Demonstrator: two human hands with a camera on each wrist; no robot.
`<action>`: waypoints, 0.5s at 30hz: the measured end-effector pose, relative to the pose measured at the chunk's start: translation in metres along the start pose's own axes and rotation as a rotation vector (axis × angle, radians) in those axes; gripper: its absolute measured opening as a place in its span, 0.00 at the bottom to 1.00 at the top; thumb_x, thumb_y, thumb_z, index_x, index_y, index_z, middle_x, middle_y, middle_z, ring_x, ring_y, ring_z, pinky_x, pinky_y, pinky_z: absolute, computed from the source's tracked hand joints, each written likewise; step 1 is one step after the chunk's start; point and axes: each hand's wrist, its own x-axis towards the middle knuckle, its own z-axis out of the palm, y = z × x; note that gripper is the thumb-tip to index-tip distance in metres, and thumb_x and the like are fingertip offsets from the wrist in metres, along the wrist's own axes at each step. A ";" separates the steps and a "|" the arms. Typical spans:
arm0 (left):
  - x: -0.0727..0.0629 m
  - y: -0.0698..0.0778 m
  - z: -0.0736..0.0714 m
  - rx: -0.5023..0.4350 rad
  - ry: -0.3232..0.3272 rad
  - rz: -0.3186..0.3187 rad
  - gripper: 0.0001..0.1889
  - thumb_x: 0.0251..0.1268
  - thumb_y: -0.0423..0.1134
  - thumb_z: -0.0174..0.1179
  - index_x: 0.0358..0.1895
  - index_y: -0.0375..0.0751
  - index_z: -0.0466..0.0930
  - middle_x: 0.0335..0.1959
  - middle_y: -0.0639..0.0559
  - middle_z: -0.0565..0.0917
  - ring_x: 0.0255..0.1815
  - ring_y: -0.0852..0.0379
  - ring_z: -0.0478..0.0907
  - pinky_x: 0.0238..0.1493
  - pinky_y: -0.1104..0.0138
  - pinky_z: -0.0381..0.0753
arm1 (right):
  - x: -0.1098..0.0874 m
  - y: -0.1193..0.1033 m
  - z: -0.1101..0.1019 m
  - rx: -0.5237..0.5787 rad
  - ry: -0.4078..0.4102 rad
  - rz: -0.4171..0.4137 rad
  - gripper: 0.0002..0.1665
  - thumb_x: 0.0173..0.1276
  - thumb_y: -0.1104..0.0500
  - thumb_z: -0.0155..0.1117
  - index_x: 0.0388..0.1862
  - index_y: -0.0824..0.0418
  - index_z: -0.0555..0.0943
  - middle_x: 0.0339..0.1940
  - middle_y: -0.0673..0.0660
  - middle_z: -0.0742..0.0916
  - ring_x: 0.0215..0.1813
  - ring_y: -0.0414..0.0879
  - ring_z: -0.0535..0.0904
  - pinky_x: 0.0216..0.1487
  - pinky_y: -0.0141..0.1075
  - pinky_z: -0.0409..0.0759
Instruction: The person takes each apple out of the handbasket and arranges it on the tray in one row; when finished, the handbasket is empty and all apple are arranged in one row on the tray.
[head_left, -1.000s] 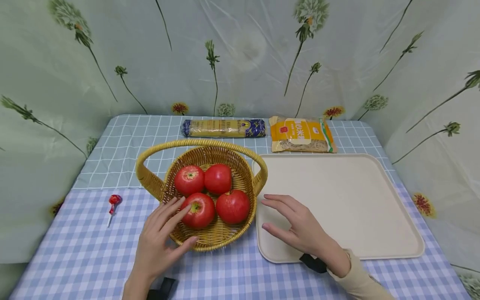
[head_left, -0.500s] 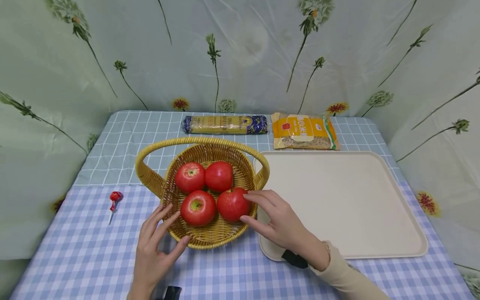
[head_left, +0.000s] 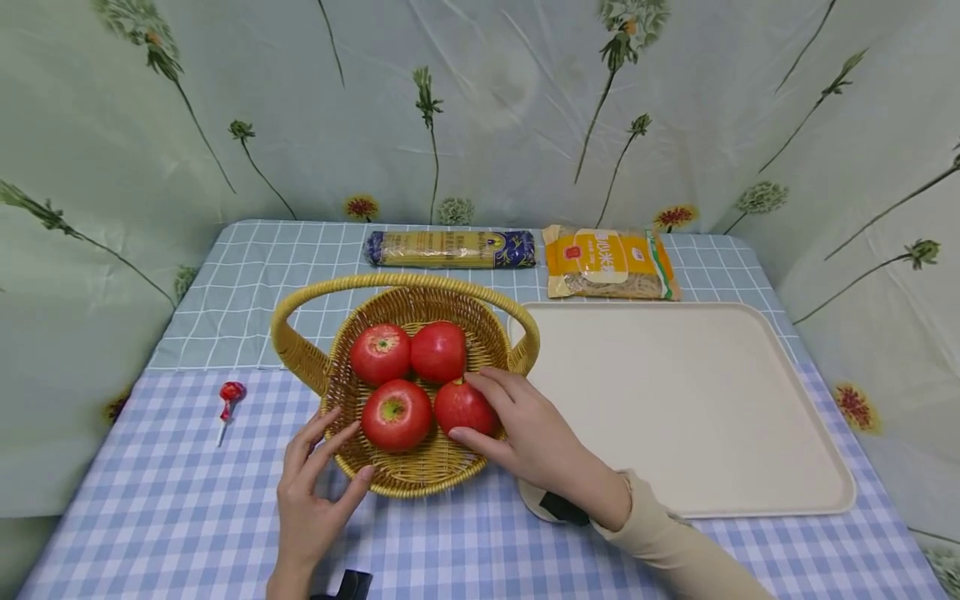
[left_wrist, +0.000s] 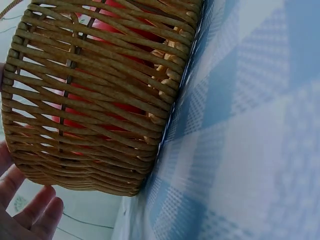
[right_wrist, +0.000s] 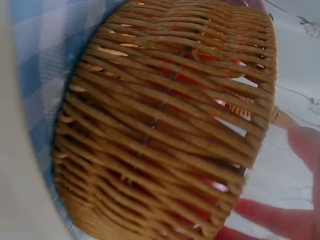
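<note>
A yellow wicker basket [head_left: 420, 483] with a tall arched handle holds several red apples. My right hand [head_left: 536, 433] reaches over the basket's right rim and grips the front right apple [head_left: 461, 408], thumb in front and fingers behind. Beside it lies the front left apple [head_left: 396, 415]. At the basket's front left rim rests my left hand [head_left: 318, 500], its fingers spread and loosely bent. In the left wrist view, left fingers [left_wrist: 37, 210] show by the woven wall. The right wrist view shows the basket's side [right_wrist: 165, 115], with right fingers [right_wrist: 272, 217] beyond its rim.
A beige tray [head_left: 697, 408] lies right of the basket, partly under my right forearm. Behind stand a blue and gold noodle packet [head_left: 450, 249] and an orange noodle bag [head_left: 611, 263]. A red lollipop [head_left: 228, 404] lies on the checked cloth at left.
My right hand has moved left from above the tray, over the basket rim and onto the front right apple. My left hand has drawn back from the front left apple to the rim.
</note>
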 end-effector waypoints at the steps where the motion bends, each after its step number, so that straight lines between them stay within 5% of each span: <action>1: 0.000 0.000 0.000 -0.010 -0.005 -0.010 0.23 0.57 0.45 0.66 0.44 0.25 0.81 0.51 0.26 0.74 0.60 0.41 0.66 0.63 0.65 0.59 | 0.001 -0.001 0.001 -0.011 -0.018 0.021 0.37 0.62 0.38 0.63 0.60 0.62 0.74 0.58 0.60 0.77 0.59 0.51 0.72 0.50 0.44 0.76; 6: -0.002 -0.002 -0.001 -0.052 -0.025 -0.055 0.19 0.46 0.29 0.68 0.44 0.25 0.81 0.52 0.26 0.73 0.58 0.46 0.67 0.58 0.70 0.62 | 0.010 -0.008 0.004 -0.049 -0.125 0.123 0.42 0.60 0.36 0.63 0.63 0.63 0.71 0.58 0.61 0.76 0.58 0.53 0.72 0.51 0.45 0.75; 15: -0.005 -0.002 0.002 -0.085 -0.033 -0.104 0.18 0.42 0.22 0.64 0.42 0.24 0.79 0.53 0.26 0.69 0.60 0.47 0.64 0.59 0.68 0.59 | 0.023 -0.012 0.010 -0.139 -0.218 0.160 0.45 0.58 0.33 0.62 0.59 0.67 0.69 0.46 0.60 0.79 0.49 0.53 0.75 0.45 0.43 0.77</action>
